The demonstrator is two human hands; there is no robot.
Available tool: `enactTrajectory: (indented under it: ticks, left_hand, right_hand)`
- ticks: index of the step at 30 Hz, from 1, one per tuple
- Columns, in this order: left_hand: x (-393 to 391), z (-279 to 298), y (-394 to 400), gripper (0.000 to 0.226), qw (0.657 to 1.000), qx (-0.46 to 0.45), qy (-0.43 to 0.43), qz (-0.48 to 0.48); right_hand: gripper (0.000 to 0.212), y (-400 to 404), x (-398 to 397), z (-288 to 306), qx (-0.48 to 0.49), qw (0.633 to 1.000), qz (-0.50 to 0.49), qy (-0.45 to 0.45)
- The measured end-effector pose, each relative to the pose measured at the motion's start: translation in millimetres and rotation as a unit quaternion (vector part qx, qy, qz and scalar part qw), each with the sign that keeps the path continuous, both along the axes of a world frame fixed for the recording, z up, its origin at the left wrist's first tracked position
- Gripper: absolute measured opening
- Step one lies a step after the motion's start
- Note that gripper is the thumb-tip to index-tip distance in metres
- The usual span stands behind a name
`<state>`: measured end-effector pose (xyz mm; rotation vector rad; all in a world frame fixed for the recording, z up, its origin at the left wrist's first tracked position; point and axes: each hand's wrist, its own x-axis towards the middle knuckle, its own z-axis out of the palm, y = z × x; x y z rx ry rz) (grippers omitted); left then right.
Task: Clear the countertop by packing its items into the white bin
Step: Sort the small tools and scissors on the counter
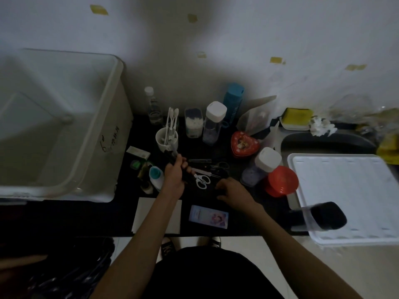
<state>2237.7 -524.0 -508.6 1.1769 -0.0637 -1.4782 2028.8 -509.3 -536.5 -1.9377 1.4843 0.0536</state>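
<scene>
Head view looks down on a dark countertop (267, 203) crowded with small items, and your left hand (176, 175), at the centre of the frame, is clenched around a bundle of dark slim tools (171, 157) that pokes up out of your fist; what exactly they are is too dim to tell. You seem to be gathering loose pieces into one fistful so a single trip to the bin covers several of them. Your right hand (234, 190), just to the right of centre, lies low over the dark surface with fingers curled down; whether it has pinched anything I cannot tell, since the spot beneath it is black. Between your hands lie white-handled scissors (201, 182) and, a little above them, black-handled scissors (218, 166), probably next for collecting. The white bin (101, 117) fills the upper left of the frame, its mouth open and close beside your left arm, which makes that hand the natural one for carrying. From what shows of its inside, it looks bare, so the packing appears barely begun. Still standing toward the wall are a white cup (166, 139) of toothbrushes, a jar of cotton swabs (193, 123), a white-capped bottle (213, 123), a blue bottle (232, 102) and a red heart tin (245, 144); a red lid (281, 181) sits at centre right.
</scene>
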Motion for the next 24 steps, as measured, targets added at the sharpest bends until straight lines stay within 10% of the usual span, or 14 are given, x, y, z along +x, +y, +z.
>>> enactTrajectory:
  ticks: [11,19,24]
  left_hand:
    - [11,-9,18,0.032,0.995,0.042,-0.046,-0.071]
    - [-1,-8,21,0.032,0.989,0.055,-0.105,-0.091]
    - [-23,8,21,0.034,0.988,0.037,-0.089,-0.120]
  right_hand:
    - [0.019,11,0,-38,-0.051,0.997,0.008,0.054]
    - [0.014,13,3,23,0.057,0.930,-0.260,-0.253]
    - [0.019,23,41,47,0.047,0.913,-0.232,-0.332]
